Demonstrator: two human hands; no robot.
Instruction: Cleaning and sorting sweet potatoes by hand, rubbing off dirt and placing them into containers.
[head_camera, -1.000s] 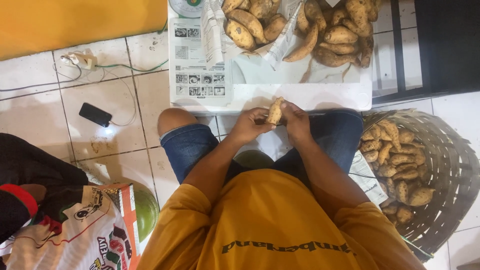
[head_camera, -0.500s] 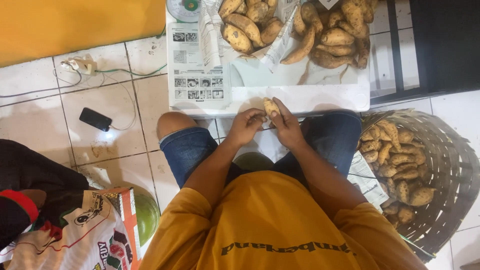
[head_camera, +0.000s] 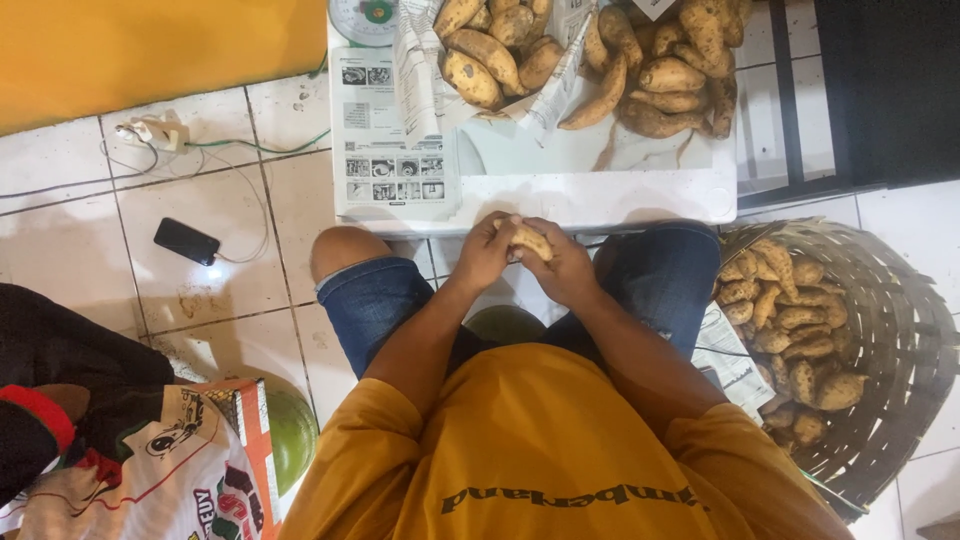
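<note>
Both my hands hold one small tan sweet potato (head_camera: 530, 240) between my knees, just in front of the low white table (head_camera: 600, 195). My left hand (head_camera: 485, 252) wraps its left end. My right hand (head_camera: 562, 268) cups it from the right and below. A pile of sweet potatoes (head_camera: 660, 75) lies on newspaper on the table. More of them (head_camera: 780, 320) fill a woven basket (head_camera: 890, 340) on the floor to my right.
A kitchen scale (head_camera: 365, 15) stands at the table's far left. A black phone (head_camera: 186, 241) on a charging cable lies on the tiled floor to the left. Another person in a printed shirt (head_camera: 150, 470) sits at lower left beside a green bowl (head_camera: 292, 437).
My hands have turned the sweet potato between them, from upright to lying across. The view has shifted slightly.
</note>
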